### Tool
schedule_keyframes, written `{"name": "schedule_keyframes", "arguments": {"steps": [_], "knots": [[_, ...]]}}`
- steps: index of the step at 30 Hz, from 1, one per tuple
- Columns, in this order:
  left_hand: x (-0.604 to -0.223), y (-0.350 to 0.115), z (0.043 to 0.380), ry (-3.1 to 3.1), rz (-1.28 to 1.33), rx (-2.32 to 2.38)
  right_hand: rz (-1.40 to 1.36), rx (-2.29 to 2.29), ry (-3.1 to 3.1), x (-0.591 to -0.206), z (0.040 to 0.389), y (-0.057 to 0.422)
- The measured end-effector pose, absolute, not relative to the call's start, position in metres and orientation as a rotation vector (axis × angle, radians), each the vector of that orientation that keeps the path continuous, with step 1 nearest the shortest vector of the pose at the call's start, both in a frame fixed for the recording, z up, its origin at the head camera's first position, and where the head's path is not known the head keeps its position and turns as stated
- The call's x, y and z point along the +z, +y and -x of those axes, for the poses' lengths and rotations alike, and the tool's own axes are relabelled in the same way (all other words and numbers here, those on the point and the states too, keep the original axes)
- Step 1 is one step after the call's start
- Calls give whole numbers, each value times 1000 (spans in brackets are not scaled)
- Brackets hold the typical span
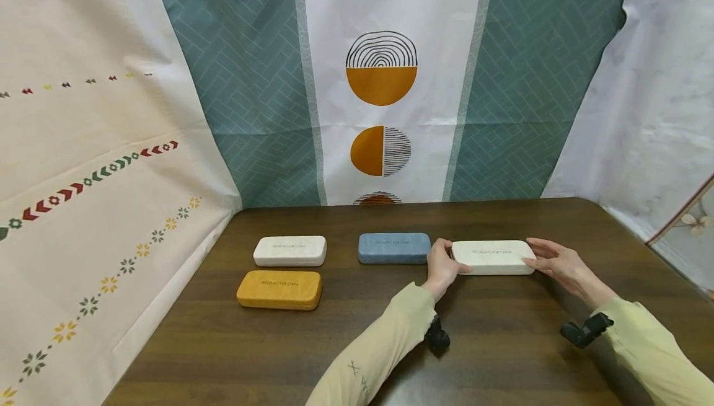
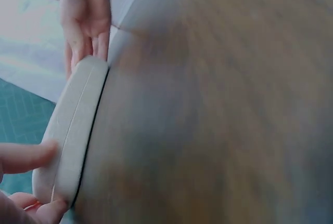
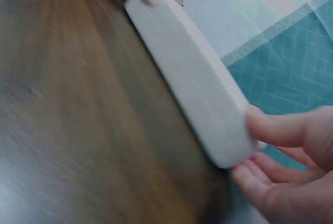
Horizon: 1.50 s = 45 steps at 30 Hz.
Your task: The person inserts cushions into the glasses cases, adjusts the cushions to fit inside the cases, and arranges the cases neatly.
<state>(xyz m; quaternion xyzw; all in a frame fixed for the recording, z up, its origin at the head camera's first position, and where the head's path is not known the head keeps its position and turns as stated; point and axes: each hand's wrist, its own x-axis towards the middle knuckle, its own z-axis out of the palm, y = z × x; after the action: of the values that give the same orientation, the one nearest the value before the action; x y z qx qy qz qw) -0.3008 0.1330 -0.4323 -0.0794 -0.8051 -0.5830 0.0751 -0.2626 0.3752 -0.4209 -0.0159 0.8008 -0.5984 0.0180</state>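
Observation:
At the right of the table in the head view, a white glasses case (image 1: 493, 257) with small lettering on its lid lies closed between my two hands. My left hand (image 1: 443, 268) grips its left end, and in the left wrist view the thumb (image 2: 31, 156) presses its long side. At the opposite end my right hand (image 1: 566, 268) pinches the case between thumb and fingers, as the right wrist view also shows. A blue glasses case (image 1: 393, 248) sits just left of my left hand.
Further left on the brown wooden table (image 1: 334, 344) lie another white glasses case (image 1: 290, 251) and, nearer to me, a yellow one (image 1: 279, 290). Patterned cloth (image 1: 256, 83) hangs behind the table's back edge, with pale cloth at both sides.

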Motion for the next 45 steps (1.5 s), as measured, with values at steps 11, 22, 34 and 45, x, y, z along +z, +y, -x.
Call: {"name": "schedule_keyframes", "arguments": {"steps": [11,22,34,45], "knots": [[-415,85,288,-2828,741,-1344,407,-1331,2500,-399,265,373],[-412,15,285,-2904,887,-1257,469,-1258,2524,-402,266,312],[-408,-53,282,-2891,823,-1313,483,-1371,2523,-402,267,242],[-405,-86,283,-2902,767,-1322,478,-1432,2510,-403,267,206]]}}
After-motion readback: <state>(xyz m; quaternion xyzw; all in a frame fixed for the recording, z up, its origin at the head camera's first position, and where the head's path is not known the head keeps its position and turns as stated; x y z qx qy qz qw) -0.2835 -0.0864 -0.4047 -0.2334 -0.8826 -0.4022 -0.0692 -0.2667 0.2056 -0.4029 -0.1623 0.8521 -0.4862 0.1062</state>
